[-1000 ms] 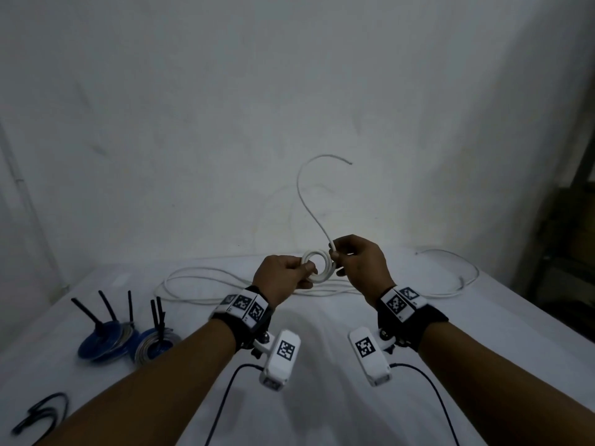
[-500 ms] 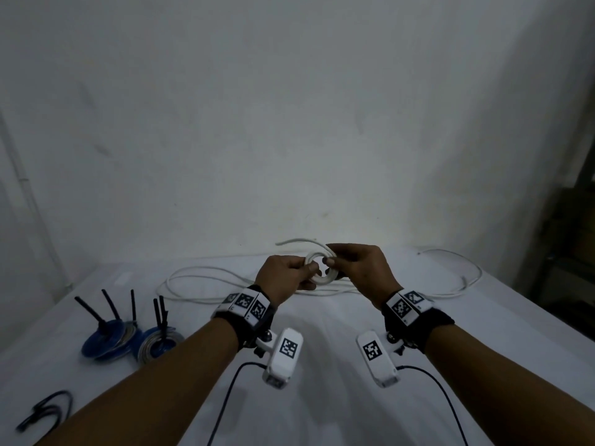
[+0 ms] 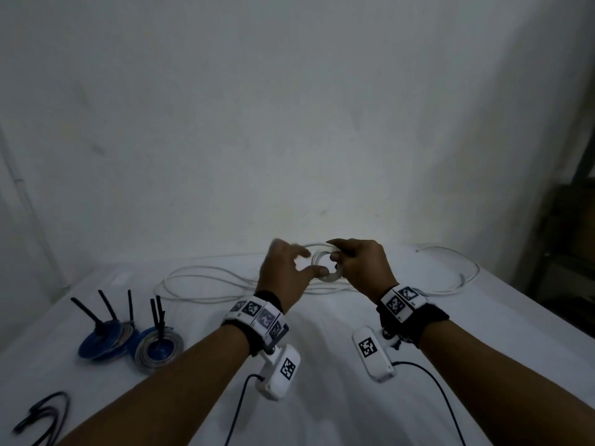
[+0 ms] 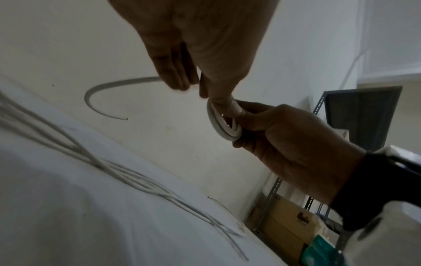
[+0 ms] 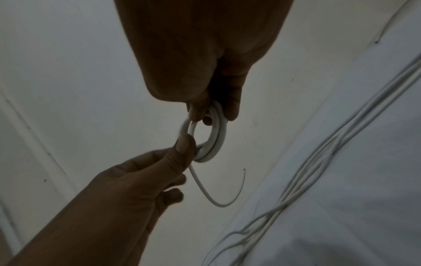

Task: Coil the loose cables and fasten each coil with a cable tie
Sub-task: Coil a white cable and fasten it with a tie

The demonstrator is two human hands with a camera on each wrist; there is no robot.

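A small white cable coil [image 3: 325, 266] is held in the air above the white-covered table [image 3: 322, 397]. My right hand [image 3: 336, 255] pinches its upper right side, also seen in the right wrist view [image 5: 212, 111]. My left hand [image 3: 310, 262] has its thumb [image 5: 184, 145] pressed on the coil's lower left, with the fingers behind it. In the head view those fingers look spread and blurred. The coil's short loose tail [image 4: 102, 86] curves out from under my left fingers [image 4: 175, 77] and ends free. No cable tie is on this coil.
A long loose white cable [image 3: 225, 278] lies in loops at the back of the table, and another white cable [image 3: 463, 278] lies at the right. Two blue coils [image 3: 103, 339] [image 3: 157, 346] with black ties sticking up sit at the left. Black ties [image 3: 42, 420] lie front left. A metal shelf [image 4: 330, 162] stands beyond the table's right edge.
The tail that stood high above the coil has been wound down onto it, leaving a short end. My left fingers have spread from a closed grip; both hands moved slightly right.
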